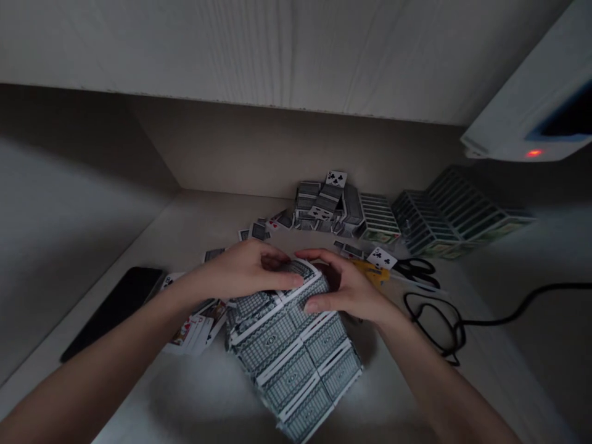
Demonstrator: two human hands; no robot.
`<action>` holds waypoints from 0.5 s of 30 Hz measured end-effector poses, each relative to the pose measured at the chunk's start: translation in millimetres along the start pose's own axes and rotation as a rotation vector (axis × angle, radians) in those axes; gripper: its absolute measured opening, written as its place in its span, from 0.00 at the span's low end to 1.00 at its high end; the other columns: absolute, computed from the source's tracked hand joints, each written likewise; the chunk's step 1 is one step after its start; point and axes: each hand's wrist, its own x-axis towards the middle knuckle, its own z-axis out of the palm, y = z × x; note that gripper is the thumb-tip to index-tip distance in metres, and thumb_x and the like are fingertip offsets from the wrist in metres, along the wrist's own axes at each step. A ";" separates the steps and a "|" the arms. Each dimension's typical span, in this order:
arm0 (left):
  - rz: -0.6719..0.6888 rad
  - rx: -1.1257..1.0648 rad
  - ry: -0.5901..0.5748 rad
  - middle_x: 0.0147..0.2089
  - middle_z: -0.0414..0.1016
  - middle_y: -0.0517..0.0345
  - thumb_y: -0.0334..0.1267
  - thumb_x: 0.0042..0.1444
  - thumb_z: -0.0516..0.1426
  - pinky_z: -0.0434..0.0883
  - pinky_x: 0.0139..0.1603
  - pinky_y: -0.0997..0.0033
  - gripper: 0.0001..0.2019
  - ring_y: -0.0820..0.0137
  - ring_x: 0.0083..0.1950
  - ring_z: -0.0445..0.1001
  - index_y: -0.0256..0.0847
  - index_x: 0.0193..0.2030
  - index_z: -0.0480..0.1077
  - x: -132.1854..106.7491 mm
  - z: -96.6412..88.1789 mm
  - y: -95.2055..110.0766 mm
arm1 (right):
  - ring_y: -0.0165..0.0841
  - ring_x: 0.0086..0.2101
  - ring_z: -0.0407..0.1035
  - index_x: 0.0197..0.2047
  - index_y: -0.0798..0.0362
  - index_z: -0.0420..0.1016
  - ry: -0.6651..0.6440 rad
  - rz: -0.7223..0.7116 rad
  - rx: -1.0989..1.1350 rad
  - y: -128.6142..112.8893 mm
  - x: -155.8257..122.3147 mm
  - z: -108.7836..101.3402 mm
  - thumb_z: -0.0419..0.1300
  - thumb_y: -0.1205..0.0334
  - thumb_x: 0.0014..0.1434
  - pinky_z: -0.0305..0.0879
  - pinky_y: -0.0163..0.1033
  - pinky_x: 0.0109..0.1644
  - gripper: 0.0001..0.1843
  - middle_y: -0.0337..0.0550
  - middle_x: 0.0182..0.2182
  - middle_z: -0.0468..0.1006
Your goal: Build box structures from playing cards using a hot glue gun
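A box-like block built from playing cards (291, 345) lies tilted before me, its patterned card backs facing up in rows with white edges between them. My left hand (252, 265) grips its far left corner, thumb on top, with the other fingers partly hidden behind it. On the far right corner, my right hand (342, 287) has its thumb pressed on the upper face and its fingers curled around the end. Loose face-up cards (197, 333) lie beside the block on the left, under my left forearm.
Stacks of cards (324, 203) stand at the back, near slatted card structures (453, 216). On the right lie black-handled scissors (416, 271), a yellow tool (372, 271) and a black cable (456, 327). A black phone (113, 311) rests at left. A white device (522, 117) overhangs the upper right.
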 end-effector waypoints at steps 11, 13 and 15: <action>-0.205 -0.112 -0.134 0.33 0.80 0.55 0.49 0.49 0.60 0.67 0.26 0.77 0.14 0.69 0.32 0.76 0.43 0.34 0.79 23.3 -5.7 -28.6 | 0.38 0.49 0.70 0.51 0.48 0.71 0.094 0.120 0.020 19.4 9.4 4.7 0.64 0.46 0.49 0.66 0.40 0.50 0.28 0.45 0.50 0.75; -0.252 -0.186 -0.154 0.35 0.80 0.55 0.49 0.51 0.58 0.69 0.29 0.75 0.13 0.68 0.34 0.77 0.43 0.33 0.79 23.7 -1.8 -36.2 | 0.37 0.46 0.71 0.47 0.50 0.72 0.208 0.144 -0.092 23.7 6.1 -2.3 0.54 0.40 0.56 0.67 0.39 0.47 0.25 0.45 0.46 0.77; -0.277 -0.278 -0.134 0.37 0.81 0.55 0.47 0.51 0.57 0.71 0.34 0.74 0.12 0.67 0.37 0.77 0.44 0.32 0.79 22.8 2.6 -46.5 | 0.37 0.39 0.73 0.42 0.51 0.72 0.355 0.187 -0.290 29.5 -2.9 -15.8 0.50 0.38 0.58 0.67 0.40 0.43 0.26 0.46 0.39 0.78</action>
